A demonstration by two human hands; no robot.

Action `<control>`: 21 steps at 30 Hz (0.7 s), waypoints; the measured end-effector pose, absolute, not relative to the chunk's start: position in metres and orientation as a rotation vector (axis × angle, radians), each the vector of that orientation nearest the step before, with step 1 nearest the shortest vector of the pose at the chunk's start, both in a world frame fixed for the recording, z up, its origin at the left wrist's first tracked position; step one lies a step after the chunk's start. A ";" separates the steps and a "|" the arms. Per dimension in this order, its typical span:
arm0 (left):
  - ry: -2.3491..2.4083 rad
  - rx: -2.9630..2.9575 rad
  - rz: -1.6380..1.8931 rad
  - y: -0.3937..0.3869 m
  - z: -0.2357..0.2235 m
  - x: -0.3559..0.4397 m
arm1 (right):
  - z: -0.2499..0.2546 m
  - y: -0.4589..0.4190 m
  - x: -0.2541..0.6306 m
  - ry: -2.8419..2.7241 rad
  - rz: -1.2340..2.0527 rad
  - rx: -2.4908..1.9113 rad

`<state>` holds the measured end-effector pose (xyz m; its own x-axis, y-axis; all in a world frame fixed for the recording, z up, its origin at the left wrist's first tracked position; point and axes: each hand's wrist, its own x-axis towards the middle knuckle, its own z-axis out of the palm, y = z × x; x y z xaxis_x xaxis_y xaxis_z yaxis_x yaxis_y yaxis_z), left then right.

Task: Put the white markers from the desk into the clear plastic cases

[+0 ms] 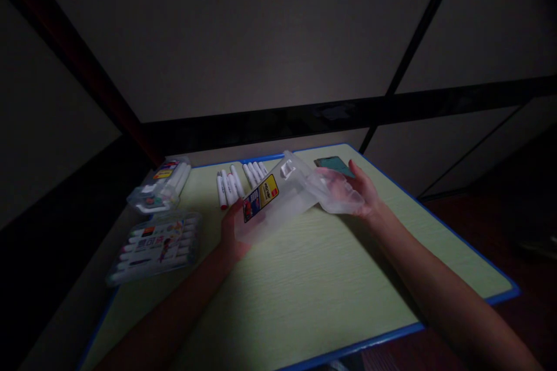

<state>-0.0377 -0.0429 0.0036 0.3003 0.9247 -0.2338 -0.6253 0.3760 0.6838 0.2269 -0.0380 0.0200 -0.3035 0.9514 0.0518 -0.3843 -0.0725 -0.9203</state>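
Note:
Both hands hold a translucent plastic marker case (285,197) tilted above the table. A yellow and dark label is stuck on its left part. My left hand (232,232) grips the left end, its fingers partly hidden behind the plastic. On the other side my right hand (363,191) is closed round the right part of the case, thumb raised, with fingers showing through the plastic. No markers can be made out inside. Just behind the case lie white markers (230,185) in two groups, one with a red end toward me.
A filled case of markers (154,246) lies at the table's left edge, with another clear marker case (163,182) behind it. A flat teal object (334,165) rests near the far right corner. The light green table (304,295) has a blue edge; a panelled wall stands behind.

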 end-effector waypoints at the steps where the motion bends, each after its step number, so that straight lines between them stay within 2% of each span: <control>1: 0.669 0.529 1.071 -0.043 0.003 -0.038 | 0.018 -0.037 0.228 -1.120 1.617 -0.746; 10: 0.563 0.593 0.927 -0.039 -0.006 -0.039 | 0.024 -0.047 0.218 -1.271 1.818 -0.652; 21: 0.472 0.602 0.785 -0.037 -0.009 -0.040 | 0.042 -0.065 0.205 -1.570 1.912 -0.494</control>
<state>-0.0404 -0.0371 -0.0088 0.6207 0.7655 -0.1697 -0.5085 0.5578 0.6560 0.2046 -0.0655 0.0420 -0.7449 0.6607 0.0920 -0.2189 -0.1117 -0.9693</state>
